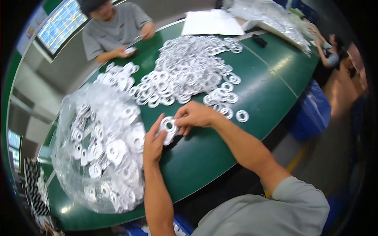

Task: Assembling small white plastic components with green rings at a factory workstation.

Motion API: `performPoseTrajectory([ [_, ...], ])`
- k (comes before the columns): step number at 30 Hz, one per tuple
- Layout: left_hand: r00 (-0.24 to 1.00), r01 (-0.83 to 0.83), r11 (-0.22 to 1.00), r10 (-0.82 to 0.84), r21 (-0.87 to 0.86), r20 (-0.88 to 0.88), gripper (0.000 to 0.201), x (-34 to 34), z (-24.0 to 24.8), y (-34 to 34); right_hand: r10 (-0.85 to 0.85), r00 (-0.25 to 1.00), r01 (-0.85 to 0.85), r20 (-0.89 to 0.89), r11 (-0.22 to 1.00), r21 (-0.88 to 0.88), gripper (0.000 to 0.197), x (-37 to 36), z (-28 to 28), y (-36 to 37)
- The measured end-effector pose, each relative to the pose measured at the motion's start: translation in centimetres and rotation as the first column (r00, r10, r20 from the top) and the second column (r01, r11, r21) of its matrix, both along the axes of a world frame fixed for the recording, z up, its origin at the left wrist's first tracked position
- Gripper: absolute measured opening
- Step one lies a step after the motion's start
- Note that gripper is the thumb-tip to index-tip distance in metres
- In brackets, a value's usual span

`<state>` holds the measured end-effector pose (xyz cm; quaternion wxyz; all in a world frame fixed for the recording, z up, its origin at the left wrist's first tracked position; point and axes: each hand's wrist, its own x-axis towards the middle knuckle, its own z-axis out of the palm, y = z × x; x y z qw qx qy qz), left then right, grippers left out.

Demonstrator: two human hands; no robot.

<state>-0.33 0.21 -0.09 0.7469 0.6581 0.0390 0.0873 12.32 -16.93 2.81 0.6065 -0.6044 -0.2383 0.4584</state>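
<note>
My left hand (152,143) grips a flat white piece with a ring around its central hole (169,137), thumb on the face and fingers behind. At the piece's right edge, my right hand (193,118) has thumb and curled fingers pinched against it. Both hands are above the green table (197,157). Beyond them spreads a large heap of white rings (189,72), and one loose white ring (239,119) lies to the right. Left of my hands, a clear plastic bag (65,145) holds many white pieces with ring-shaped holes (118,151).
Across the table a person in a grey shirt (114,31) holds a small white piece. White sheets (212,23) and clear plastic wrapping (271,19) lie at the far edge, near a small black object (259,41). A blue bag (313,110) hangs beyond the right edge.
</note>
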Motion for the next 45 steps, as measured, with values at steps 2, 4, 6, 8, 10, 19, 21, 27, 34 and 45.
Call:
performPoseTrajectory([
  [2, 0.996, -0.084, 0.992, 0.086, 0.093, -0.009, 0.051, 0.1, -0.9, 0.1, -0.055, 0.997, 0.056, 0.045, 0.998, -0.025, 0.022, -0.4, -1.2, 1.0],
  [4, 0.993, -0.114, 0.988, 0.114, 0.1, 0.007, 0.05, 0.3, -0.8, -0.6, -0.083, 0.995, 0.086, 0.062, 0.995, -0.04, 0.021, -0.4, -1.4, 0.9],
  [6, 0.973, -0.229, 0.942, 0.217, 0.244, 0.076, 0.047, 0.3, 0.1, -1.1, -0.138, 0.983, 0.14, 0.125, 0.99, -0.008, 0.018, -0.4, -1.4, 1.1],
  [8, 0.954, -0.301, 0.893, 0.278, 0.335, 0.116, 0.041, 0.4, -0.3, -0.5, -0.165, 0.973, 0.162, 0.162, 0.986, 0.033, 0.02, -0.5, -1.4, 1.3],
  [10, 0.978, -0.208, 0.964, 0.208, 0.164, 0.015, 0.037, 0.8, -1.0, -0.3, -0.166, 0.975, 0.159, 0.145, 0.986, 0.057, 0.023, -0.1, -1.5, 1.0],
  [19, 0.97, -0.243, 0.95, 0.24, 0.196, 0.041, 0.038, 0.3, -0.7, 0.1, -0.137, 0.971, 0.131, 0.198, 0.99, 0.047, 0.023, -1.2, -0.4, 1.7],
  [21, 0.965, -0.263, 0.932, 0.251, 0.248, 0.081, 0.04, 0.1, -0.5, 0.5, -0.136, 0.966, 0.133, 0.22, 0.991, 0.026, 0.024, -1.4, -0.4, 1.8],
  [27, 0.981, -0.192, 0.98, 0.193, -0.06, 0.011, 0.043, -0.1, 0.5, -0.2, -0.027, 0.734, 0.076, 0.679, 0.996, -0.043, 0.051, -1.5, -0.6, 1.5],
  [34, 0.955, -0.272, 0.941, 0.289, -0.203, 0.062, 0.038, 0.0, -0.2, -0.8, -0.276, 0.362, 0.255, 0.89, 0.948, 0.191, 0.043, -4.4, -2.4, 3.4],
  [45, 0.976, -0.196, 0.98, 0.197, -0.024, 0.09, 0.03, -0.2, -0.5, -0.6, -0.361, 0.64, 0.257, 0.678, 0.932, 0.255, 0.017, -3.0, 0.4, 1.8],
])
